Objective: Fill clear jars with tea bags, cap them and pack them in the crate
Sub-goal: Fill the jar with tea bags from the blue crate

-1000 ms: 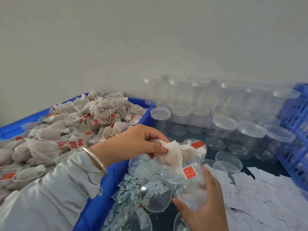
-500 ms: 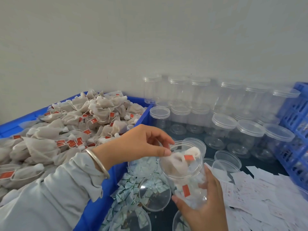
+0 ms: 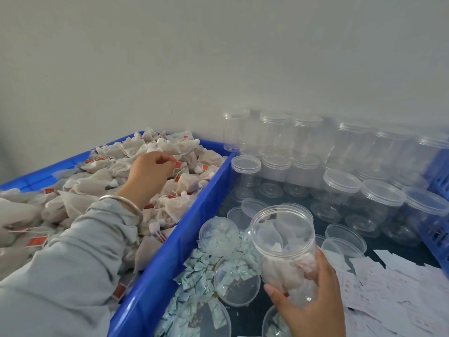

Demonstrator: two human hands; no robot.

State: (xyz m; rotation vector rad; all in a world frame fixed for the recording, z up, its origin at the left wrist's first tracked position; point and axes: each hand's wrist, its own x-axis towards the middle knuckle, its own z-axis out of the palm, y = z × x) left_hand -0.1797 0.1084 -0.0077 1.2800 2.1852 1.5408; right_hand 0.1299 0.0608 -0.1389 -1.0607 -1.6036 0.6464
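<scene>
Pinching a tea bag tag (image 3: 178, 164), left hand (image 3: 148, 173); right hand (image 3: 315, 300) clasps open jar (image 3: 286, 249) beside bin wall (image 3: 184, 239)

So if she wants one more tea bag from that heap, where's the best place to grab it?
By its red tag or string, pinched from above. The tea bags lie tangled in the blue bin, and the tags stick up free, so lifting one draws out a single bag. The left hand reaches in that way; the right hand holds the jar.

Tabletop (image 3: 250, 314) crowded: capped jars (image 3: 340, 190) block rear, loose lids (image 3: 237, 284) and paper slips (image 3: 388, 288) cover front; bin wall (image 3: 184, 234) bounds left.
</scene>
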